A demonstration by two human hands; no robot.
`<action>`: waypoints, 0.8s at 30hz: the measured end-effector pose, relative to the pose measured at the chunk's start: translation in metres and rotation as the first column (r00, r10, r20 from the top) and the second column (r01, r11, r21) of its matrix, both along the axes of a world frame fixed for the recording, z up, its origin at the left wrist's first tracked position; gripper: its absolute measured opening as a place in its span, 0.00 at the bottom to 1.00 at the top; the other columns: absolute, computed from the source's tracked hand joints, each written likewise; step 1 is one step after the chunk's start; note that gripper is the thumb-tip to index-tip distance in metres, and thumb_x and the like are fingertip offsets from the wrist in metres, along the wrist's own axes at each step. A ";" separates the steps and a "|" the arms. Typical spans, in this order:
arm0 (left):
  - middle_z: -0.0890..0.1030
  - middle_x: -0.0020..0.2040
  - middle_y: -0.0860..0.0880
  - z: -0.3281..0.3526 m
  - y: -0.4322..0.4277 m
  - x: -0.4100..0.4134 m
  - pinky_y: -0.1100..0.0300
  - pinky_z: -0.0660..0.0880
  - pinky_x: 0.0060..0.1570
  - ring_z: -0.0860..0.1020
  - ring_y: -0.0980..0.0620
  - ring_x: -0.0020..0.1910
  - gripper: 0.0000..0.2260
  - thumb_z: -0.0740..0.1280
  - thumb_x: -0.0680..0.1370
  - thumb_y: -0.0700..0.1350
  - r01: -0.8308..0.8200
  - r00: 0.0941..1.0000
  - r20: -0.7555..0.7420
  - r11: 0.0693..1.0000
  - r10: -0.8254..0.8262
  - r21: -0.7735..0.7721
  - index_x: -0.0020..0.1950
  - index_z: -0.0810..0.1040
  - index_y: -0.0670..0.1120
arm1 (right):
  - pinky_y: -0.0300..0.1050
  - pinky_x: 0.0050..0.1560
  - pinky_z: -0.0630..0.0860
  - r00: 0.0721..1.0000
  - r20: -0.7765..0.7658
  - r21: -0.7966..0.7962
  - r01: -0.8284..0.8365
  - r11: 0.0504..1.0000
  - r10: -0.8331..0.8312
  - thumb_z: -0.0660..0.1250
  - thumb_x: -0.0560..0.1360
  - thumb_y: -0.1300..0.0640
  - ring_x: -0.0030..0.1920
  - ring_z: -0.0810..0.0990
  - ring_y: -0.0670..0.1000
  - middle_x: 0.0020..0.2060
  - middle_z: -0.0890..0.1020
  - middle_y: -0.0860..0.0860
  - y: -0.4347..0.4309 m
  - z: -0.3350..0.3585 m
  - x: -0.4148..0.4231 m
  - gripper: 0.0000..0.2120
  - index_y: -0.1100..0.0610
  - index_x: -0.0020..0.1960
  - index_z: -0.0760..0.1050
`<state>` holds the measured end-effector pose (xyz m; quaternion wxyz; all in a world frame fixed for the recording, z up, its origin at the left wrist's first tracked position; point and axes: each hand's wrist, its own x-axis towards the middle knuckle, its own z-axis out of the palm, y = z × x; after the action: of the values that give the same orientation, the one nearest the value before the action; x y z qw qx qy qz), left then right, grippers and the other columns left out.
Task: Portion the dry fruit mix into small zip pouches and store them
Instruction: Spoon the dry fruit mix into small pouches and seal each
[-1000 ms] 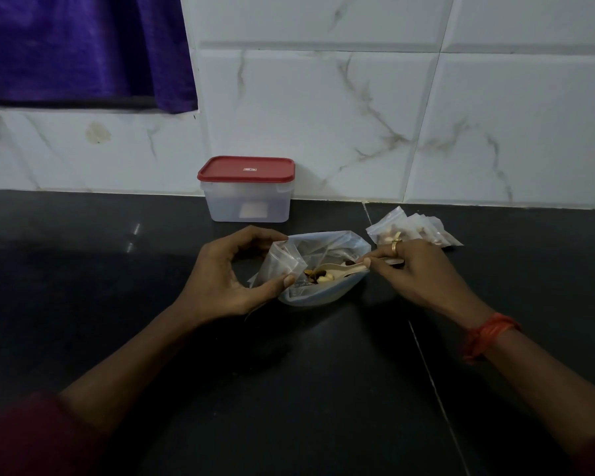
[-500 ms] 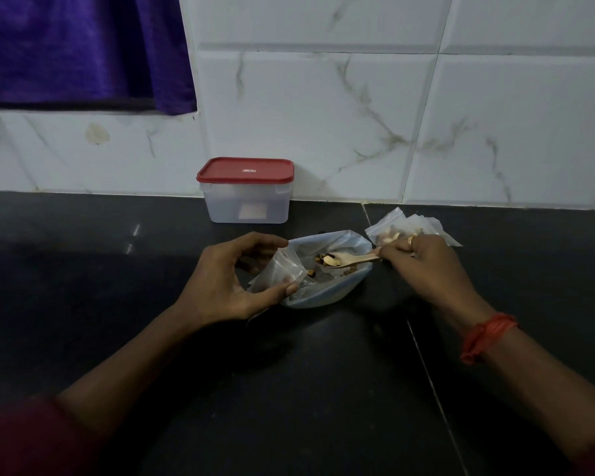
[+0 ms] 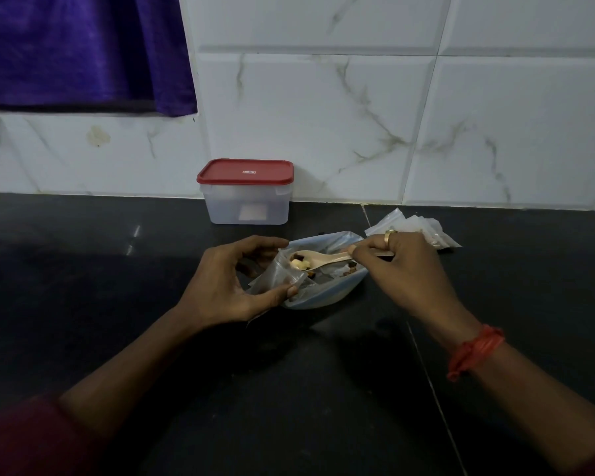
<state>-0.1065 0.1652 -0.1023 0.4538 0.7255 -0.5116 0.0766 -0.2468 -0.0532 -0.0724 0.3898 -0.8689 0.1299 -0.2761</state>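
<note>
The left grip (image 3: 227,283) was curled round a small clear zip pouch (image 3: 277,274), thumb below and fingers arched above, holding its mouth open toward the right. The right grip (image 3: 402,266) was closed narrow, thumb and fingers pinching the handle of a pale spoon (image 3: 327,260). The spoon's bowl carried a pale nut and some dark pieces and sat right at the pouch's mouth. Both were over the larger bluish bag of dry fruit mix (image 3: 327,293), which lay open on the dark table (image 3: 83,269), nearer its rear edge than its front.

A gold ring (image 3: 390,236) showed on the right grip, and an orange-red thread band (image 3: 474,352) circled that wrist.

At the rear edge, against the tiled wall (image 3: 358,115), stood a clear container (image 3: 246,207) with its red lid on. The lid bore a tiny white label too small to read, and a pale sticker on the front wall showed no legible writing. To the right, also by the rear edge, lay a pile of clear pouches (image 3: 416,225), partly hidden behind the right grip.

Half a second earlier the spoon's bowl had been over the middle of the large bag. It had since travelled left to the pouch, and the right grip had shifted left with it. The left grip, container and pile had stayed where they were.
</note>
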 end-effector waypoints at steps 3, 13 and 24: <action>0.82 0.59 0.56 0.000 0.001 0.000 0.64 0.81 0.49 0.82 0.58 0.56 0.30 0.76 0.69 0.59 -0.002 1.000 -0.005 1.000 0.002 -0.010 0.68 0.77 0.48 | 0.36 0.37 0.76 0.996 0.047 -0.090 -0.072 0.993 0.076 0.70 0.77 0.52 0.40 0.81 0.44 0.37 0.84 0.45 0.003 -0.005 0.001 0.07 0.46 0.52 0.85; 0.83 0.58 0.57 0.001 0.000 -0.002 0.62 0.81 0.49 0.82 0.58 0.54 0.28 0.76 0.70 0.57 0.002 1.000 0.008 1.000 -0.002 -0.025 0.67 0.78 0.47 | 0.50 0.49 0.70 0.940 0.139 -0.495 -0.207 0.844 0.311 0.66 0.78 0.47 0.42 0.75 0.41 0.43 0.75 0.38 -0.003 -0.011 0.005 0.14 0.40 0.62 0.80; 0.83 0.59 0.57 0.001 0.001 -0.002 0.62 0.81 0.49 0.81 0.59 0.56 0.29 0.75 0.69 0.59 -0.013 1.000 -0.007 1.000 0.013 -0.028 0.67 0.78 0.49 | 0.49 0.46 0.80 0.954 0.195 -0.177 -0.195 0.965 0.229 0.69 0.78 0.55 0.47 0.84 0.45 0.46 0.87 0.43 -0.015 -0.008 0.002 0.10 0.45 0.57 0.84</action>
<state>-0.1083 0.1657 -0.1010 0.4651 0.7227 -0.5042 0.0845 -0.2443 -0.0685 -0.0804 0.3597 -0.8709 -0.0289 -0.3337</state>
